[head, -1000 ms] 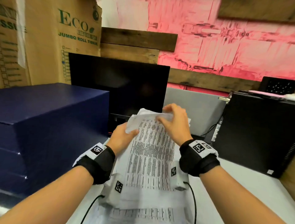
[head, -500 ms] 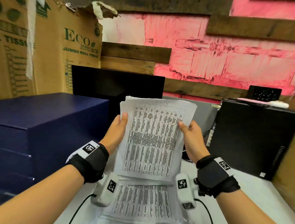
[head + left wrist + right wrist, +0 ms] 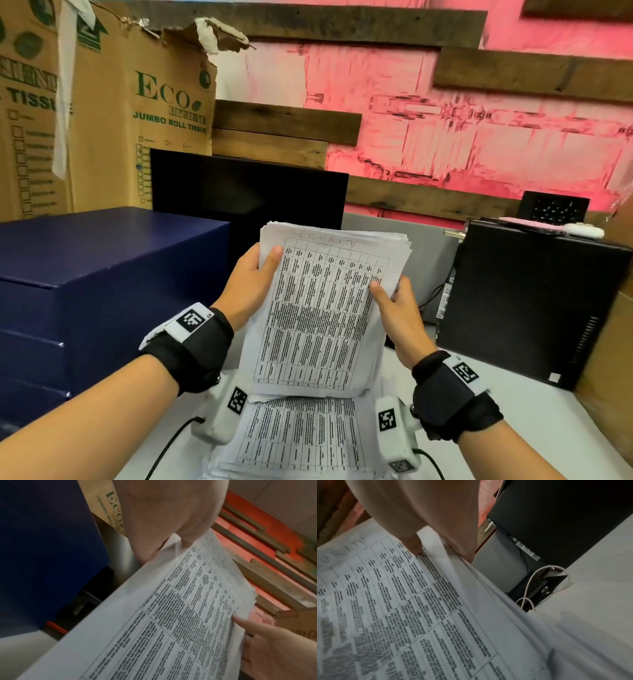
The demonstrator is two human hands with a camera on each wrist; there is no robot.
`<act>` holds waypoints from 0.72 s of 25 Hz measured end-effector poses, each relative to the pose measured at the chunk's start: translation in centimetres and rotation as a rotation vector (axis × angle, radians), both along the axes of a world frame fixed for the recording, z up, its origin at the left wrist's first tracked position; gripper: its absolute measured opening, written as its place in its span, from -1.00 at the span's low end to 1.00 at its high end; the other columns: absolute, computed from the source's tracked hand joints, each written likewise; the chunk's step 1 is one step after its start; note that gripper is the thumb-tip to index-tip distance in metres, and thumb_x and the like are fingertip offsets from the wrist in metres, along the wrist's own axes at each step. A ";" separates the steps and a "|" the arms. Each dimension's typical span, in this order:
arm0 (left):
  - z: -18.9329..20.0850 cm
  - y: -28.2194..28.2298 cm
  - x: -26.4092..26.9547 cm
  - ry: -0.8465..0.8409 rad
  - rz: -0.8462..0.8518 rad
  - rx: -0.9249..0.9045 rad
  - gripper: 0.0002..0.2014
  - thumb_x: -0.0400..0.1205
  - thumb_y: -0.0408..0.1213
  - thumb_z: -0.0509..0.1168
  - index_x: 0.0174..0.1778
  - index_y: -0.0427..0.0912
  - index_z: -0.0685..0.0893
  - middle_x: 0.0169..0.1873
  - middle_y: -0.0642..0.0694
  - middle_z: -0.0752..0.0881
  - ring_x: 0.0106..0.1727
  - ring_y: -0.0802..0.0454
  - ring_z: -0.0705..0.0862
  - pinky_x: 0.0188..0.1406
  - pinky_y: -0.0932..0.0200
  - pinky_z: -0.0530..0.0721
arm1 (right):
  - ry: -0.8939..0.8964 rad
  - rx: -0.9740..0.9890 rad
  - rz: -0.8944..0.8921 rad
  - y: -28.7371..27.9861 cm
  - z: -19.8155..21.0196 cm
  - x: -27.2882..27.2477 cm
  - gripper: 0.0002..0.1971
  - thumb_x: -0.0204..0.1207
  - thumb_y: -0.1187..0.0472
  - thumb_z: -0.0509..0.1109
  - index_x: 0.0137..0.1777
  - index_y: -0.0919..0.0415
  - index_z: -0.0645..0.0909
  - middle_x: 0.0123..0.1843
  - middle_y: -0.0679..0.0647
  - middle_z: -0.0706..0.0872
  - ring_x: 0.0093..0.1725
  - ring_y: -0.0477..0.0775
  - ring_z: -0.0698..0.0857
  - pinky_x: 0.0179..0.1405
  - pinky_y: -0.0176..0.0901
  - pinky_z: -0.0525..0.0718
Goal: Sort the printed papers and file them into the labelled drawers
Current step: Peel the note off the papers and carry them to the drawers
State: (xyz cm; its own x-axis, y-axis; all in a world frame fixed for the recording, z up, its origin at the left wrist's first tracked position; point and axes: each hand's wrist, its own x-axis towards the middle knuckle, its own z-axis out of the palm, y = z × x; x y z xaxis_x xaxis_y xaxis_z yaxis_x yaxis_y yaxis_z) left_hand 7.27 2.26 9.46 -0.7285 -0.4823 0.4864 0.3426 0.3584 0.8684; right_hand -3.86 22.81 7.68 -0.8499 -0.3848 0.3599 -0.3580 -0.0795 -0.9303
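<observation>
I hold a stack of printed papers (image 3: 322, 308) upright in front of me, a table of small text with "SECURITY" handwritten along the top. My left hand (image 3: 253, 284) grips its left edge, thumb on the front sheet. My right hand (image 3: 394, 301) grips the right edge the same way. The left wrist view shows the sheet (image 3: 171, 615) slanting under my left hand (image 3: 171, 524); the right wrist view shows the stack (image 3: 402, 608) under my right thumb (image 3: 414, 545). More printed papers (image 3: 301, 435) lie flat on the white desk (image 3: 513, 425) below. A dark blue drawer box (image 3: 102, 291) stands at the left.
A black monitor (image 3: 246, 192) stands behind the papers. A black computer case (image 3: 527, 301) sits at the right, with cables (image 3: 532, 585) beside it. Tall cardboard cartons (image 3: 102, 113) rise behind the blue box. The wall is pink with wooden planks.
Both hands moved from the stack's top edge to its sides and raised it upright off the desk. The "SECURITY" sheet now faces me.
</observation>
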 end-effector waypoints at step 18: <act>-2.2 -0.1 -0.2 -0.108 0.031 0.195 -0.74 0.76 -0.21 0.12 0.20 -0.30 0.58 0.07 -0.22 0.75 0.06 -0.18 0.75 0.06 -0.12 0.71 | -0.022 -0.025 -0.109 -0.2 -1.4 -0.1 -0.81 0.69 0.35 0.22 0.23 0.15 0.38 0.08 0.00 0.63 -0.07 -0.16 0.62 -0.16 -0.35 0.60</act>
State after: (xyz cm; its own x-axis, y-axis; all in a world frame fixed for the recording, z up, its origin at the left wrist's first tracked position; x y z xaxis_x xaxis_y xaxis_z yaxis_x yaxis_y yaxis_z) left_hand 7.08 2.14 7.29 -0.7549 -0.5823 0.3018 0.2352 0.1892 0.9534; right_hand -3.94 22.60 6.26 -0.8942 -0.2808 0.3487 -0.3449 -0.0646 -0.9364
